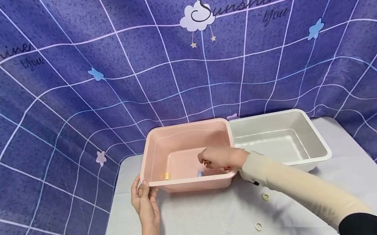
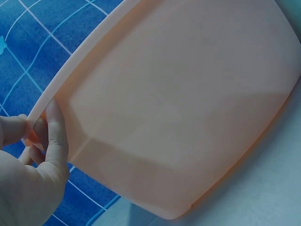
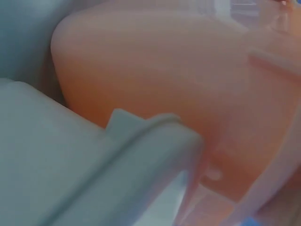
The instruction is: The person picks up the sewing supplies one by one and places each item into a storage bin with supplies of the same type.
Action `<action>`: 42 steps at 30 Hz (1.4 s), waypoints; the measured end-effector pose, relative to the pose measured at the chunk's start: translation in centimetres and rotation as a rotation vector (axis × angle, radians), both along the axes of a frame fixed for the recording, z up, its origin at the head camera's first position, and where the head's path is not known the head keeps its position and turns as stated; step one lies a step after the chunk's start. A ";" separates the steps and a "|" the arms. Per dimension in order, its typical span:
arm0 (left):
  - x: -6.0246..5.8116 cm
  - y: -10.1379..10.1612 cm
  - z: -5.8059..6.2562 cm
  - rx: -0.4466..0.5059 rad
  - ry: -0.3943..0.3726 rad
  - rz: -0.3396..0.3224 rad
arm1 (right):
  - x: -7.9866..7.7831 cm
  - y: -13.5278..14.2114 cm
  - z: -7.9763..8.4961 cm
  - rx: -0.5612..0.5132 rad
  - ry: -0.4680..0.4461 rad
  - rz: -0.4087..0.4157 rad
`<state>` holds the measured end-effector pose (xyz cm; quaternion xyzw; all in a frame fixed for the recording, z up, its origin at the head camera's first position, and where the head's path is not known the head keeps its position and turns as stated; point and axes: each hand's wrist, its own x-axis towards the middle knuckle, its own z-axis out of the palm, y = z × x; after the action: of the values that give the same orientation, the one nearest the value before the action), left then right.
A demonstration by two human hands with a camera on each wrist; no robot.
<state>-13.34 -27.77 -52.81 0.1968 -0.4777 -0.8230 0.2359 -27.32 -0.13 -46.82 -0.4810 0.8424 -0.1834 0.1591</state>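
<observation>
Amber piece (image 1: 207,163), small and shiny, sits pinched in the curled fingers of the right hand (image 1: 220,157), mid-frame in the head view, inside the pink basin (image 1: 189,180)! Is it touching the basin floor? Can't tell; the right wrist view is blurred. Loosen that pinch, I'd say, and something this little could skip away and roll. Right under the wrist there's a red piece (image 1: 227,168); left of it a blue piece (image 1: 200,173), then a yellow piece (image 1: 167,176), all close to the near rim, where careless knuckles might knock them. Out to the lower left, the left hand (image 1: 145,202) grips the basin's corner, thumb and fingers closed about the rim; too hard a pull could tip or drag it. The right sleeve (image 1: 289,179) crosses beside the grey basin (image 1: 315,132), so a snag looks possible. Lower centre-right, two pale rings (image 1: 266,200) lie on the counter (image 1: 196,227), near enough for a low forearm to sweep.
</observation>
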 end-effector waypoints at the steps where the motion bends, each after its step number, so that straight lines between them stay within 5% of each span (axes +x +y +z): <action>1: 0.0 0.0 0.0 0.000 0.001 -0.001 | 0.1 0.2 0.2 -0.013 0.002 0.006; 14: 0.1 0.0 0.2 -0.002 -0.006 0.002 | 1.5 1.6 0.6 -0.300 0.196 -0.014; 26: 0.0 0.0 0.2 0.000 0.002 0.002 | 3.0 3.3 1.1 -0.468 0.312 -0.198; 37: 0.0 0.1 0.1 0.004 -0.007 0.005 | 3.7 5.5 0.7 -0.583 0.228 -0.410; 42: 0.1 0.1 0.0 0.004 -0.011 0.008 | 4.0 6.6 0.4 -0.639 0.267 -0.458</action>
<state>-13.28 -27.64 -52.82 0.2038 -0.4767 -0.8218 0.2362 -23.33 6.51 -46.39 -0.3257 0.8417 -0.4023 -0.1539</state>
